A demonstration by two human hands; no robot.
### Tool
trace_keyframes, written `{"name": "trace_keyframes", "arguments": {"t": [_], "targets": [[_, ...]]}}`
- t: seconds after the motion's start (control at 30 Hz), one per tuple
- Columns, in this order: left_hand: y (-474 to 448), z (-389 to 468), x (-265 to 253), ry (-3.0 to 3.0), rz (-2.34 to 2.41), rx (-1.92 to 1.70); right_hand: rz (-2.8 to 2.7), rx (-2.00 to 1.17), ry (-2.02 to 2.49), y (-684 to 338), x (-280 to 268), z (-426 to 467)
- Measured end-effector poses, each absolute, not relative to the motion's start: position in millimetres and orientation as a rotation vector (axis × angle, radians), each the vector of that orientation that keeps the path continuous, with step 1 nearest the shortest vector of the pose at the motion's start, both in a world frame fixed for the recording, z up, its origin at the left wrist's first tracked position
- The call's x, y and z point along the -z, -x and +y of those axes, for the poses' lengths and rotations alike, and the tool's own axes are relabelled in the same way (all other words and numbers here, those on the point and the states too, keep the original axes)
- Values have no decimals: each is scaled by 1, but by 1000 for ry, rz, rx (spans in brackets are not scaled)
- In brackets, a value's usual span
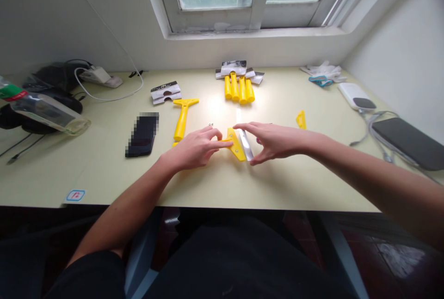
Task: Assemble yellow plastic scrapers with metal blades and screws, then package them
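A yellow scraper [236,145] lies low over the table, its wide head turned to the right and showing small screws. My left hand [199,149] is closed on its handle, with the index finger stretched along toward the head. Between the thumb and fingers of my right hand [274,142] is a flat, shiny metal blade [245,144], gripped by its two ends. The blade stands right beside the scraper head's edge; I cannot tell whether they touch. Left of my left hand lies another yellow scraper [182,118]. A loose yellow cover piece [301,119] rests beyond my right forearm.
Several yellow handles [239,88] and printed cards [234,67] lie at the back. Another card stack [165,92] is left of them. A phone [143,135], a bottle [52,112], a white power bank [356,96], a black device with cable [409,142] and gloves [324,71] surround the workspace.
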State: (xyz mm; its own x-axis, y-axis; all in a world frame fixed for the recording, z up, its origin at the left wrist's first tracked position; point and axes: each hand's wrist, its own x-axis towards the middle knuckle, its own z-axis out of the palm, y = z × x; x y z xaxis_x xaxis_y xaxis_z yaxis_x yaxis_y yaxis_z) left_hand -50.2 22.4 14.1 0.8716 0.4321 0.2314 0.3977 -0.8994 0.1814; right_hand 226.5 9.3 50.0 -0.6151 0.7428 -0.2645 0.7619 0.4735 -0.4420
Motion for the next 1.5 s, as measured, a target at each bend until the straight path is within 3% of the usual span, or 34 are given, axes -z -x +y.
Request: {"name": "trace_keyframes", "arguments": {"t": [0.57,0.83,0.93,1.23,1.5], "targets": [[52,26,-14,-2868,715,-413,2289,521,-1826,-306,-80,44],[51,26,-12,-2876,716,-451,2560,592,-1551,-228,-57,69],[50,25,-13,-2888,719,-472,2578,607,-1533,-226,-63,66],[49,23,-11,-2855,682,-589,2673,1055,-1266,-212,-65,22],[51,26,-10,-2769,649,-650,2753,1093,-1255,-213,-63,25]]}}
